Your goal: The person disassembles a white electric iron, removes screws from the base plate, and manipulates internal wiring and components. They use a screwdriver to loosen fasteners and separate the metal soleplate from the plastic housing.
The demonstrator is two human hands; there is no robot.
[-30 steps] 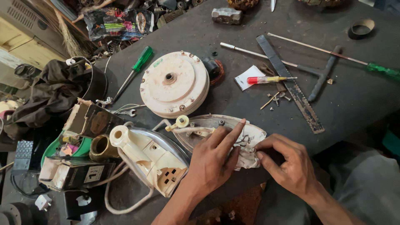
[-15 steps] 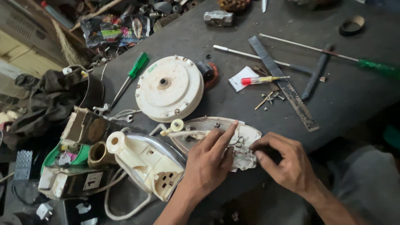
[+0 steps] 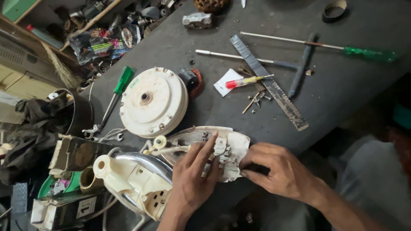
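Observation:
An opened electric iron lies at the near edge of the dark workbench (image 3: 342, 90). Its flat base (image 3: 233, 147) with white inner parts and wires faces up. My left hand (image 3: 192, 182) lies flat on the base, fingers stretched over the wiring. My right hand (image 3: 276, 169) pinches the base's right end between thumb and fingers. The iron's cream upper shell (image 3: 137, 184) with its chrome rim rests just left of my left hand.
A round cream motor housing (image 3: 153, 102) sits behind the iron. A green-handled screwdriver (image 3: 116, 92), a red-and-yellow tester screwdriver (image 3: 246, 81), a flat file (image 3: 269, 83), loose screws (image 3: 257, 100) and a long green-handled screwdriver (image 3: 325, 46) lie about. Clutter crowds the left.
The view has shifted a little; both hands stay on the iron base. My right hand's fingers have closed in closer on the base's right end.

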